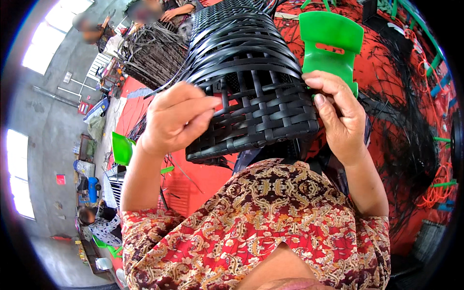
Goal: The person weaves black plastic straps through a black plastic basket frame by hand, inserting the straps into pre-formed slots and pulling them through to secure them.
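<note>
A piece of black wicker furniture (270, 113), woven from flat plastic strips, lies before me with its near end close to my body. The weave is tight along the near edge, and gaps show farther in. Several curved strips (241, 53) arch across it. At its left side, my left hand (176, 118) is closed in a pinch with the fingertips over the weave; what lies between them is hidden. My right hand (340, 113) is at the right edge, thumb and forefinger bent around a black strip there.
A green plastic chair (331, 41) stands beyond my right hand, another green chair (123, 149) at the left. Loose black strips (401, 145) pile on the red floor at the right. Co-workers sit at the far left near a bundle of dark strips (154, 50).
</note>
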The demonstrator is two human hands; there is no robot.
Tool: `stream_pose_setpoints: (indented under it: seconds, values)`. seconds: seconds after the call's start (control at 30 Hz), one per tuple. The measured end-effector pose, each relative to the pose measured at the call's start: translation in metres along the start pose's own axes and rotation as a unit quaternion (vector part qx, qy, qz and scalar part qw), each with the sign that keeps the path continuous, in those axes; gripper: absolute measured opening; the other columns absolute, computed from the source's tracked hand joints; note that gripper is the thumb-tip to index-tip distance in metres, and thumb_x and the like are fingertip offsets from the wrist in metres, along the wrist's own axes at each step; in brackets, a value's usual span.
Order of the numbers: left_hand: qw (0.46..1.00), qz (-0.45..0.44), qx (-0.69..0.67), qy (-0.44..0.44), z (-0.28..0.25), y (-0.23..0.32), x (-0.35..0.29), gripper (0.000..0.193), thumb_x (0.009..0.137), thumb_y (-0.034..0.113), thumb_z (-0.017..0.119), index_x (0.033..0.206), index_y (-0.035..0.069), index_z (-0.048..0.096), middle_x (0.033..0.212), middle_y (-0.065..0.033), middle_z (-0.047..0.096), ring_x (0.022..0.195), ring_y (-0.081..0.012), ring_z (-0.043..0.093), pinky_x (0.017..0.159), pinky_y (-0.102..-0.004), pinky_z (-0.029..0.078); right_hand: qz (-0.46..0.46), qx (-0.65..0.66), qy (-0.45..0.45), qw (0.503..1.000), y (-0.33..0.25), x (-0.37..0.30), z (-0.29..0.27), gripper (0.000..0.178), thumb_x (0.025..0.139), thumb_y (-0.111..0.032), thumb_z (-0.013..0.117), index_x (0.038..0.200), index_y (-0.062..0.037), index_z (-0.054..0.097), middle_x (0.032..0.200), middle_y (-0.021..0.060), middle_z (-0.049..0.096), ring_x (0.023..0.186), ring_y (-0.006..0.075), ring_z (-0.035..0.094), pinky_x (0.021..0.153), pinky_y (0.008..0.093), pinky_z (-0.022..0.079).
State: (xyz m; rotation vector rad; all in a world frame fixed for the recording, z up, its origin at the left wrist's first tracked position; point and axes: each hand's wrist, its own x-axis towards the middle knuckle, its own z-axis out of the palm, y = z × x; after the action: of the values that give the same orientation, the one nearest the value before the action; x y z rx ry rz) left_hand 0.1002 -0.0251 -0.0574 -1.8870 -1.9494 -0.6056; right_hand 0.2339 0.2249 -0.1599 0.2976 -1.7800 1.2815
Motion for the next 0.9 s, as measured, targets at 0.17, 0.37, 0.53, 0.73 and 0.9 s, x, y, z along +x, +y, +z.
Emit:
stream_pose_setpoints:
  seconds: [0.17,0.37,0.53,0.73,0.9]
  values:
    - [0.918,-0.299,-0.084,0.246,0.020,0.009,-0.099,0.010,0.086,-0.001,0.057,0.087,-0.002,0.067,0.083,-0.0052,0.059,0.066,-0.0091,0.052,0.060,-0.0230,0.042,0.026,0.077,-0.023,0.996,-0.006,-0.009,0.006,0.027,0.089,-0.001,0.053,0.115,0.0043,0.057,0.122,0.0188,0.058,0.114,0.0254,0.055,0.099,0.0341,0.039]
    - [0.775,-0.393,-0.363,0.338,0.080,0.006,-0.127,0.024,0.096,0.012,0.048,0.110,-0.002,0.063,0.111,-0.0088,0.063,0.102,-0.0155,0.058,0.090,-0.0285,0.044,0.002,0.001,-0.057,0.998,-0.009,-0.015,-0.003,0.056,0.092,-0.036,0.054,0.126,0.0080,0.048,0.138,0.0269,0.042,0.128,0.0328,0.042,0.108,0.0425,0.029]
    - [0.731,-0.370,-0.478,0.317,0.083,0.006,-0.104,0.025,0.098,0.017,0.050,0.109,0.000,0.064,0.103,-0.0048,0.066,0.099,-0.0117,0.058,0.091,-0.0273,0.043,0.011,0.017,-0.045,0.999,-0.007,-0.016,-0.003,0.057,0.091,-0.035,0.054,0.127,0.0085,0.046,0.140,0.0269,0.039,0.128,0.0319,0.043,0.107,0.0423,0.031]
    - [0.728,-0.327,-0.516,0.311,0.088,0.002,-0.102,0.018,0.096,0.015,0.055,0.102,0.000,0.063,0.097,-0.0027,0.064,0.094,-0.0102,0.058,0.087,-0.0257,0.045,0.004,0.010,-0.038,0.999,-0.003,-0.015,-0.002,0.055,0.091,-0.033,0.052,0.128,0.0079,0.046,0.139,0.0267,0.041,0.129,0.0324,0.042,0.108,0.0435,0.031]
    - [0.666,-0.301,-0.588,0.345,0.119,0.001,-0.109,0.016,0.095,0.014,0.057,0.104,0.001,0.061,0.096,-0.0016,0.062,0.091,-0.0090,0.057,0.085,-0.0250,0.046,0.008,0.012,-0.023,1.000,0.001,-0.018,-0.001,0.052,0.091,-0.030,0.047,0.128,0.0072,0.045,0.139,0.0267,0.041,0.131,0.0337,0.040,0.109,0.0454,0.030]
